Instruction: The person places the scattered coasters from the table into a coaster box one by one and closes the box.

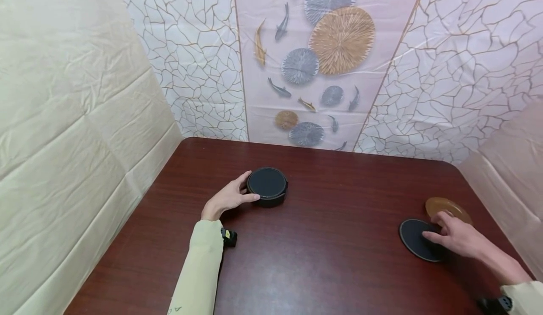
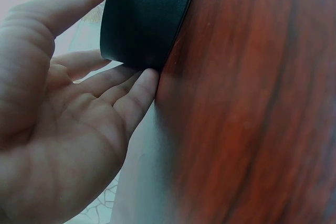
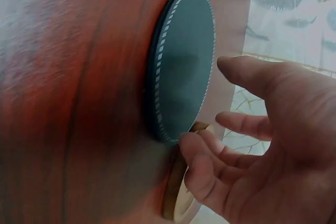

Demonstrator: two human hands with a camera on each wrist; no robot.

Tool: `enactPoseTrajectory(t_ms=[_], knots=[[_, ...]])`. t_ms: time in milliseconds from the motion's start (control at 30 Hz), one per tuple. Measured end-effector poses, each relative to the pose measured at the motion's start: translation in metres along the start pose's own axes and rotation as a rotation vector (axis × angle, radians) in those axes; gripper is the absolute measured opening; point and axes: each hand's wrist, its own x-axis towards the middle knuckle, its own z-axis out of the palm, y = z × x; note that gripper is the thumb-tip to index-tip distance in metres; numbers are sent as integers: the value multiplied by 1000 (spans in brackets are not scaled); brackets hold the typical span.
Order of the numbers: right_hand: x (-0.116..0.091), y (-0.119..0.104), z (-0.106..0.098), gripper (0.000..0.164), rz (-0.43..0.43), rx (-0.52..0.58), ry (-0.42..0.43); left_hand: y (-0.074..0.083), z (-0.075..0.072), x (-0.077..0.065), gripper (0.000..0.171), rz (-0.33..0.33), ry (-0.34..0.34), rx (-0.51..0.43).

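Observation:
A round black coaster holder (image 1: 267,183) with stitched edging stands left of the table's middle, a black disc showing at its top. My left hand (image 1: 229,196) holds its left side, thumb at the front and fingers toward the back; the left wrist view shows the black side wall (image 2: 144,19) between thumb and fingers. On the right, a black round coaster (image 1: 415,239) with pale stitching lies partly against a brown wooden disc (image 1: 443,206). Over both hovers my right hand (image 1: 460,237), fingers loosely bent. In the right wrist view its thumb is apart from the coaster (image 3: 186,61); fingertip contact is unclear.
The dark red-brown wooden table (image 1: 322,258) has its right edge close beyond the wooden disc. Patterned cloth (image 1: 203,60) hangs behind the table, and cream cloth (image 1: 76,117) covers the left side.

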Motion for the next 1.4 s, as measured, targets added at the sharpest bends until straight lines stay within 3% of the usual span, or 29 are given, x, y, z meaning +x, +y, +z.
enactPoseTrajectory(t_ms=[300, 500, 800, 1133, 1400], knots=[[-10, 8, 6, 56, 96, 67, -102, 0, -1, -2, 102, -15, -2, -25], [-12, 8, 9, 57, 119, 95, -99, 1, -2, -1, 103, -1, -19, -32], [-6, 6, 8, 86, 259, 135, -212, 2, -2, -2, 103, -5, -11, -28], [-1, 13, 9, 54, 261, 232, -229, 0, -1, -1, 102, -14, -5, -37], [-2, 18, 4, 67, 290, 261, -161, 0, -1, -1, 102, -2, -11, -34]])
